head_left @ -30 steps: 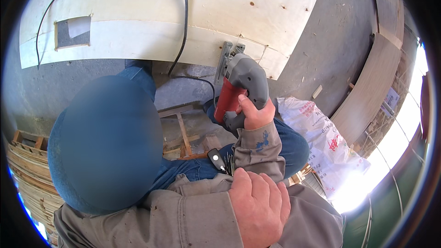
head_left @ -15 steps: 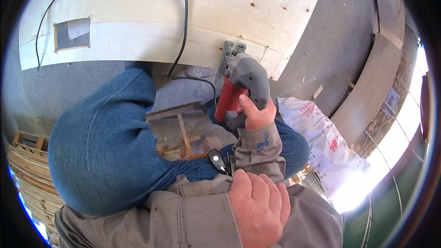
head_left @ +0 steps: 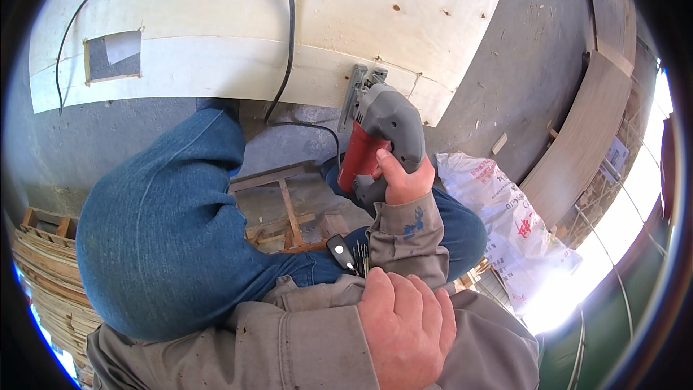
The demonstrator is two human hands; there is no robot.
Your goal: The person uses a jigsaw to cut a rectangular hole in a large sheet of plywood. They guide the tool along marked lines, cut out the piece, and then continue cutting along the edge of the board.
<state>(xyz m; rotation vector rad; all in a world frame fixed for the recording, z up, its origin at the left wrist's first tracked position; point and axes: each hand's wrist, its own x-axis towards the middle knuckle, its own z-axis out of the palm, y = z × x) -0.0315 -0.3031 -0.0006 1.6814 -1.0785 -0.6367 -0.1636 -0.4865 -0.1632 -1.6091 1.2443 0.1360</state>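
My right hand (head_left: 410,179) is closed round the grip of a grey and red jigsaw (head_left: 390,119). The saw's metal base rests on the near edge of a pale plywood sheet (head_left: 216,65); its blade is hidden. Close to the saw, pencil-like lines cross the sheet. Bent across my body, my left arm brings my left hand (head_left: 406,328) onto my right sleeve (head_left: 415,235), its fingers curled over the cloth and their tips out of sight. A black key fob (head_left: 340,251) with several keys hangs by my lap.
A black cord (head_left: 290,29) crosses the sheet, which has a rectangular cutout (head_left: 113,55) at left. At right lie a white printed sack (head_left: 509,227) and wooden boards (head_left: 585,137). Stacked wood (head_left: 50,274) stands at lower left. A wooden frame (head_left: 289,209) shows between my legs.
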